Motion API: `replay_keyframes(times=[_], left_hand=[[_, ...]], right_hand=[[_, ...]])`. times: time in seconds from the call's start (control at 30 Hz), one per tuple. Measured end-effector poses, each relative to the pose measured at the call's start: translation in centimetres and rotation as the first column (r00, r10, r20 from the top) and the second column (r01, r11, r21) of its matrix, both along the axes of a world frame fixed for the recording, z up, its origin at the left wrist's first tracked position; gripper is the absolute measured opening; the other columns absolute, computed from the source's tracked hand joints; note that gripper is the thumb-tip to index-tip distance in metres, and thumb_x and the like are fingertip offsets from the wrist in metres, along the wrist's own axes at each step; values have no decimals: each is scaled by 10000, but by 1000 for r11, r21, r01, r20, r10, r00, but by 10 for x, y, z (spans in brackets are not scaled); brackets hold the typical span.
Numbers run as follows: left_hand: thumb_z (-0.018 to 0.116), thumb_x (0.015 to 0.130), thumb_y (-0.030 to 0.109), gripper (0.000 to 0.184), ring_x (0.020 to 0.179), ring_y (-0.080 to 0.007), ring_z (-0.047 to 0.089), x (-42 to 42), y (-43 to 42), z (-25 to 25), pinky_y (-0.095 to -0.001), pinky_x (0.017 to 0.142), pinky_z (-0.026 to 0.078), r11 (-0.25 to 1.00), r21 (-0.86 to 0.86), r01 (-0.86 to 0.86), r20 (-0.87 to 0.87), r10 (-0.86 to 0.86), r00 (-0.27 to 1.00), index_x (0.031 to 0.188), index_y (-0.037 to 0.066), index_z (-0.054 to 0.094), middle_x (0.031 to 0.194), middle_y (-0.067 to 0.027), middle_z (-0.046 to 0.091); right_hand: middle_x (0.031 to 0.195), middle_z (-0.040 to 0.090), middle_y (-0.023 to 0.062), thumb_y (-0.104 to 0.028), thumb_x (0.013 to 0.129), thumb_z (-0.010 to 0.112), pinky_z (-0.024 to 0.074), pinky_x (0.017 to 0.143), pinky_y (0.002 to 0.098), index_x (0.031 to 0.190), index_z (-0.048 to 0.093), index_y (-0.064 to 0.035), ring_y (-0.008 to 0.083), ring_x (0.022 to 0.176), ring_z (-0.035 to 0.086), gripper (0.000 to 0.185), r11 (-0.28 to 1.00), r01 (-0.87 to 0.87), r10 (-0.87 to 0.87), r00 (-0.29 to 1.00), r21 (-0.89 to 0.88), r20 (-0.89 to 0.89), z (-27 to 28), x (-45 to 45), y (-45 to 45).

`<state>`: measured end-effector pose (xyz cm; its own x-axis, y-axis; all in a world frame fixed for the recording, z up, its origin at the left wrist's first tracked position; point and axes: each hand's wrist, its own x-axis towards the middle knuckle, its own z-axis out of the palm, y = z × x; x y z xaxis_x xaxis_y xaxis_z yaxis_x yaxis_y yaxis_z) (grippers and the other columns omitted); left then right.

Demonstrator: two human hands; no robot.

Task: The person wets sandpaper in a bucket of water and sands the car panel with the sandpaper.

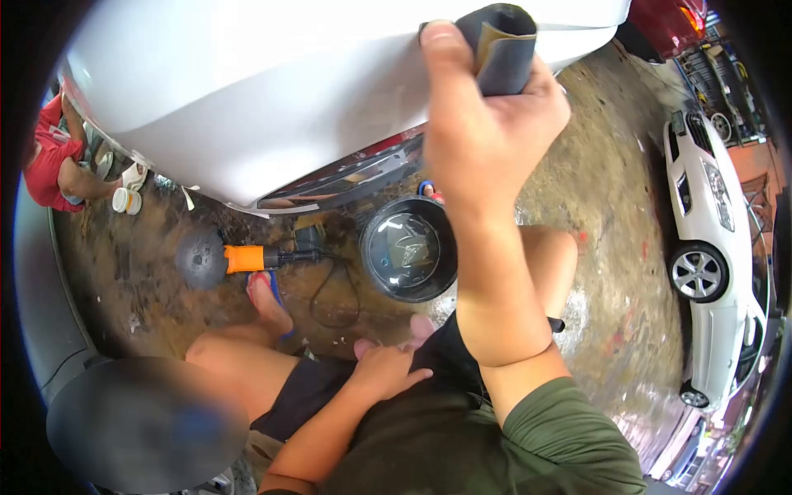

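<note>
Stained brown floor [610,206] spreads beneath a busy workshop, glossy in patches, and out in front of it all comes the right hand [495,124], raised and wrapped around a curled dark sheet [503,62], probably abrasive paper with a tan back! It's up by the white body panel [272,107]; whether paper meets paint, the angle won't tell us. Down at the lap, the left hand [384,371] lies over something pink [421,328], perhaps a cloth, its thumb sticking out to one side; is it gripping? Can't tell from here, the fingers' undersides are hidden.

Technique, then! If that sheet is for rubbing the panel, a curl like this would bear unevenly, so I'd want it laid flat under the whole palm: light, even pressure, overlapping strokes, fingertips never digging in. Keep it wet, rinse off the grit, go gently along any edge.

And water's close: the black basin [410,296] sits just beyond the knees, a brownish sheet [410,252] lying in it. Left of that, the orange power tool [245,258] rests on the ground, dark round disc [202,258] at its end. Further out, a person in red [54,165] crouches near a white tub [126,200]; far right, a white car [709,247]!
</note>
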<state>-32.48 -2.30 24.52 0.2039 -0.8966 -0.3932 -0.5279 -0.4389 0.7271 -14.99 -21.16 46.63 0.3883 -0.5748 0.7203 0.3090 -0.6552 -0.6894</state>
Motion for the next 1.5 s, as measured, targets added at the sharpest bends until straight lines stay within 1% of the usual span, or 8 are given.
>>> replay_keyframes(times=[0.33,0.63,0.77,0.83,0.97,1.1,1.17,1.5], left_hand=[[551,988,569,703,897,-466,700,3,-2,1,-525,921,502,999,18,27,24,-28,999,1503,98,463,942,-280,727],[554,985,576,719,888,-477,692,2,-7,-1,-533,905,504,999,-13,34,7,-34,999,1524,112,449,901,-285,721],[554,985,580,712,861,-466,692,4,-3,-1,-541,887,509,999,28,38,-3,-38,999,1525,127,452,867,-281,713],[553,984,583,712,841,-459,693,4,-9,-4,-542,886,510,999,0,38,0,-38,999,1524,131,454,847,-277,709],[551,983,592,717,813,-454,692,4,-2,-6,-533,889,515,1000,15,26,-3,-26,1000,1525,133,453,827,-267,707],[548,982,598,720,820,-450,696,4,-7,-2,-520,887,526,999,23,42,-6,-42,999,1528,138,454,826,-260,710],[548,981,603,719,830,-448,700,4,-1,-6,-524,887,529,999,24,40,13,-40,999,1525,140,460,832,-259,713],[582,942,648,720,854,-434,719,13,-7,10,-530,788,573,996,88,10,-2,-10,1000,1254,5,670,892,-276,726]], right_hand=[[696,636,-34,-157,901,777,428,616,200,845,727,8,44,641,542,181,956,-45,18,995,289,94,2,5,-17],[765,681,-23,-160,914,774,453,635,221,866,740,-2,46,680,561,168,995,-59,67,993,-80,100,-5,9,-4],[624,634,-9,-187,890,739,464,533,300,764,653,4,85,555,554,245,978,-57,41,996,202,83,13,4,-21],[625,644,3,-139,929,717,460,524,289,753,652,13,96,543,569,241,990,-21,45,983,-136,175,-7,17,-8],[583,603,49,-191,800,770,494,572,316,769,657,8,147,556,582,231,974,-62,49,997,218,63,13,4,-22],[572,590,-7,-133,903,733,432,490,269,717,627,-8,63,519,525,248,986,-6,37,982,-164,185,-11,19,-15],[694,640,-31,-201,912,786,422,576,226,819,719,-16,49,618,531,218,980,-117,104,991,161,84,5,3,-21],[697,615,-38,-162,939,766,399,544,222,871,682,-20,46,600,522,178,957,-115,57,975,266,215,-6,-14,-51]])
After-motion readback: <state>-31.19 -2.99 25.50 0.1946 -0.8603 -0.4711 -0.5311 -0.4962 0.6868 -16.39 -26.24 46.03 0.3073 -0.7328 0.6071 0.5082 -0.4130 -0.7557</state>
